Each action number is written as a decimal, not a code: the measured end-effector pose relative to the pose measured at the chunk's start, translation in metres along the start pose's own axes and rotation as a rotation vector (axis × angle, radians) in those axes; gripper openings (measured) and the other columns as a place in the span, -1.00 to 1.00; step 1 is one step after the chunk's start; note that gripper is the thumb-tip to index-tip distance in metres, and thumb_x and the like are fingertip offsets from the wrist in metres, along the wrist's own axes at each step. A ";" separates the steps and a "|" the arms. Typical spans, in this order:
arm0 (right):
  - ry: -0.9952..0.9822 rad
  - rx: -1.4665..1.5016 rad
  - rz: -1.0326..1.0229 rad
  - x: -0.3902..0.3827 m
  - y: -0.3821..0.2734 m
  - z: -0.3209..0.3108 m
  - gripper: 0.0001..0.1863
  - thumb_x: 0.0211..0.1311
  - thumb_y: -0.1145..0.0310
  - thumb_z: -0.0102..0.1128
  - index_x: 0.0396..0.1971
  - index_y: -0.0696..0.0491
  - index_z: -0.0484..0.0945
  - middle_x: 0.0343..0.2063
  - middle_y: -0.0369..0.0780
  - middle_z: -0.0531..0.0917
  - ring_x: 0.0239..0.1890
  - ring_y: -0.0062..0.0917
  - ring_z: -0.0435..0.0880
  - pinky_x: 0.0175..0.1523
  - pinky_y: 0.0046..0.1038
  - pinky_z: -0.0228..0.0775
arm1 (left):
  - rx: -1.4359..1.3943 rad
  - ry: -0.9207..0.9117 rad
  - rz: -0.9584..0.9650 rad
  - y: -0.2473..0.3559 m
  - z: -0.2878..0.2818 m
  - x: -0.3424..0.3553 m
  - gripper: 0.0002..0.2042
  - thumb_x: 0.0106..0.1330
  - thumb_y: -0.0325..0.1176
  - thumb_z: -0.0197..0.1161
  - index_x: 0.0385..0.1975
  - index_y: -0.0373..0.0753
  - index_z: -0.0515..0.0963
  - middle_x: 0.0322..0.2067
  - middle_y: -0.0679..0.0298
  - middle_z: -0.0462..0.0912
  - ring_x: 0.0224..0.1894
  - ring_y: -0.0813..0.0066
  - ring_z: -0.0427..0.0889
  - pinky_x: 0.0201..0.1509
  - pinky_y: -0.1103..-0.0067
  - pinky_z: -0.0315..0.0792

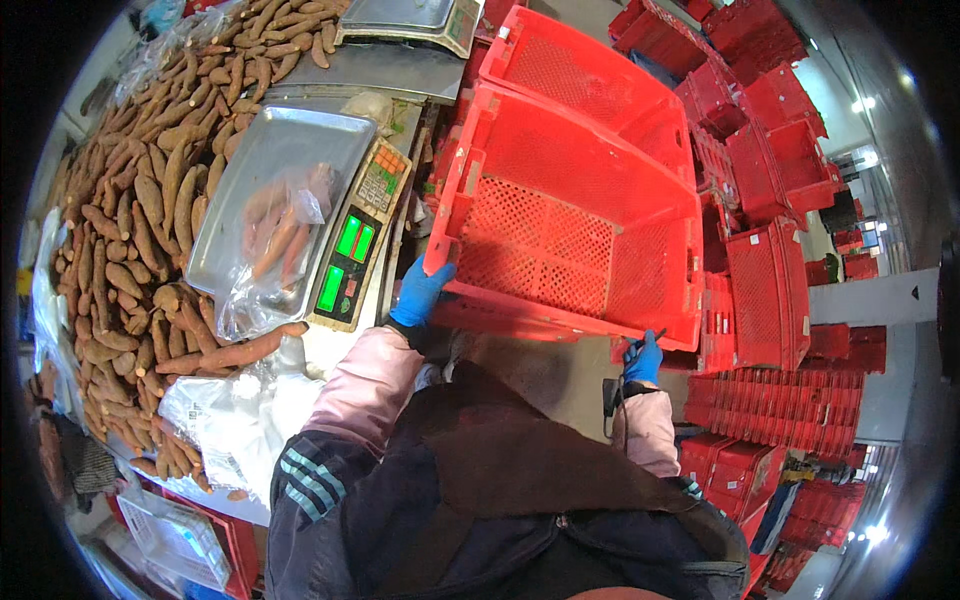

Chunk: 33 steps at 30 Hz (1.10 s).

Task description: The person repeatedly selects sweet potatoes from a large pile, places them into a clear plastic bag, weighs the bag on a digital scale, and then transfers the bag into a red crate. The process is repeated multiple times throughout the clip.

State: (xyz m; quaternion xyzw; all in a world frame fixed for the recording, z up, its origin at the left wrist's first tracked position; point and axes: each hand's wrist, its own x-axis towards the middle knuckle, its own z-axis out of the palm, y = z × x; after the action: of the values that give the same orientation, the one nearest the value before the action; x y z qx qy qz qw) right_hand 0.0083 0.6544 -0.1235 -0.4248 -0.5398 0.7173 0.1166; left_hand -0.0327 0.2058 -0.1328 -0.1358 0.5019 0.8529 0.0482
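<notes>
In blue gloves, my left hand [420, 290] grips the near left corner of an empty red plastic crate [535, 240], and my right hand [642, 355] grips its near right edge. A thin dark object shows at my right hand, too small to make out. The crate rests on another red crate, with a further one [590, 70] behind it. Left of my left hand a digital scale [350, 260] has green displays and a steel pan [230, 190], holding a clear plastic bag of sweet potatoes [280, 230]. Loose plastic bags [225, 420] lie just below the scale.
A large heap of sweet potatoes [150, 230] covers the table on the left. A second scale [400, 20] stands at the far end. Stacks of red crates [760, 290] crowd the right side, and a white crate [175, 530] sits low at the left.
</notes>
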 end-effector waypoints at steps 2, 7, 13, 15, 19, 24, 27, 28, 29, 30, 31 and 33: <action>-0.056 -0.102 0.009 -0.002 -0.005 -0.004 -0.65 0.25 0.09 0.03 -0.64 -0.05 0.26 -0.85 -0.32 0.26 -0.88 -0.54 0.21 -0.76 -0.50 0.01 | -0.035 0.007 0.035 -0.005 -0.001 0.002 -0.70 0.15 -0.37 0.26 -0.13 -0.24 0.43 -0.34 0.37 0.50 -0.35 0.60 0.49 -0.40 0.60 0.49; -0.233 -0.254 -0.108 -0.065 -0.016 -0.041 -0.72 0.26 0.08 0.03 -0.57 -0.10 0.38 -0.74 -0.45 0.36 -0.82 -0.73 0.19 -0.72 -0.61 -0.11 | -0.074 -0.004 0.052 -0.024 -0.006 0.007 -0.66 0.14 -0.31 0.30 -0.12 -0.24 0.44 -0.35 0.37 0.51 -0.35 0.59 0.51 -0.36 0.59 0.48; -0.896 -0.782 -0.007 -0.167 0.000 0.016 -0.76 0.25 0.30 0.03 -0.19 0.14 0.48 -0.44 -0.21 0.60 -0.54 -0.65 0.47 -0.43 -0.61 0.28 | 0.100 0.065 0.071 -0.015 0.000 -0.015 -0.50 0.21 -0.34 0.25 0.14 -0.27 0.28 -0.17 0.36 0.50 -0.23 0.63 0.45 -0.14 0.63 0.40; -1.219 -0.775 0.093 -0.184 0.011 0.074 -0.79 0.23 0.41 0.00 -0.17 0.14 0.48 -0.28 -0.20 0.59 -0.32 -0.60 0.54 -0.22 -0.57 0.39 | 0.228 0.195 0.206 -0.002 -0.004 -0.046 -0.45 0.23 -0.39 0.22 0.21 -0.28 0.19 -0.08 0.33 0.47 -0.23 0.64 0.45 -0.12 0.65 0.40; -1.635 -0.661 0.197 -0.233 0.022 0.163 -0.80 0.22 0.47 -0.02 -0.18 0.15 0.50 -0.24 -0.23 0.58 -0.24 -0.61 0.53 -0.12 -0.55 0.37 | 0.355 0.345 0.368 0.050 -0.020 -0.118 -0.51 0.22 -0.47 0.18 0.17 -0.25 0.26 -0.03 0.27 0.46 -0.14 0.55 0.47 -0.04 0.64 0.36; -1.726 -0.405 -0.282 -0.295 0.016 0.254 -0.74 0.18 0.38 0.08 -0.15 0.12 0.48 -0.25 -0.23 0.53 -0.17 -0.52 0.46 -0.07 -0.45 0.31 | 0.960 0.886 0.802 0.143 -0.044 -0.173 -0.54 -0.06 -0.54 0.32 -0.06 -0.23 0.46 -0.08 0.16 0.45 -0.01 0.24 0.39 0.09 0.46 0.25; -1.514 -0.294 -1.081 -0.310 0.008 0.332 -0.53 0.01 0.23 0.31 -0.09 0.13 0.44 -0.23 -0.14 0.46 -0.03 -0.30 0.43 0.01 -0.32 0.29 | 1.248 1.122 0.841 0.183 -0.086 -0.162 -0.36 -0.10 -0.33 0.44 0.08 -0.18 0.36 0.05 0.01 0.33 0.10 0.07 0.31 0.14 0.36 0.26; -1.399 -0.423 -1.178 -0.314 0.007 0.352 -0.46 -0.04 0.25 0.34 -0.07 0.15 0.38 -0.14 -0.09 0.42 0.00 -0.28 0.41 0.06 -0.37 0.27 | 1.205 1.123 0.804 0.190 -0.101 -0.154 -0.33 -0.10 -0.31 0.44 0.09 -0.18 0.34 0.07 -0.01 0.32 0.12 0.06 0.30 0.15 0.37 0.26; -1.311 -0.477 -1.304 -0.317 0.007 0.372 -0.40 -0.09 0.27 0.38 -0.04 0.16 0.33 -0.05 -0.05 0.38 0.03 -0.26 0.40 0.12 -0.41 0.26 | 1.157 1.125 0.771 0.190 -0.114 -0.150 -0.31 -0.10 -0.30 0.44 0.11 -0.19 0.32 0.09 -0.04 0.30 0.13 0.05 0.29 0.15 0.38 0.26; -1.252 -0.547 -1.318 -0.322 0.010 0.391 -0.43 -0.08 0.25 0.37 -0.08 0.17 0.36 -0.10 -0.04 0.42 -0.02 -0.26 0.44 0.07 -0.40 0.29 | 1.073 1.110 0.807 0.185 -0.123 -0.146 -0.40 -0.01 -0.28 0.39 0.06 -0.27 0.35 -0.01 -0.06 0.41 0.03 0.07 0.43 0.07 0.41 0.34; -1.211 -0.553 -1.404 -0.329 0.018 0.409 -0.47 -0.07 0.24 0.35 -0.11 0.17 0.39 -0.15 -0.04 0.46 -0.06 -0.26 0.47 0.03 -0.40 0.32 | 0.983 1.059 0.674 0.181 -0.134 -0.145 -0.47 0.03 -0.27 0.35 0.01 -0.29 0.38 -0.09 -0.03 0.46 -0.04 0.11 0.47 0.01 0.42 0.37; -1.226 -0.670 -1.377 -0.332 0.030 0.432 -0.54 -0.05 0.20 0.32 -0.19 0.17 0.46 -0.27 -0.06 0.52 -0.17 -0.26 0.52 -0.07 -0.35 0.36 | 0.760 0.942 0.343 0.174 -0.153 -0.144 -0.60 0.11 -0.26 0.28 -0.09 -0.31 0.43 -0.25 0.01 0.56 -0.19 0.18 0.56 -0.11 0.44 0.42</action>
State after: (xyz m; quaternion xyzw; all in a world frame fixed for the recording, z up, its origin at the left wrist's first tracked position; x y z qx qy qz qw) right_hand -0.0977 0.1427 0.0350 0.4178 -0.8123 0.3986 0.0823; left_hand 0.0957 -0.0052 -0.0155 -0.3879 0.7519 0.4592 -0.2708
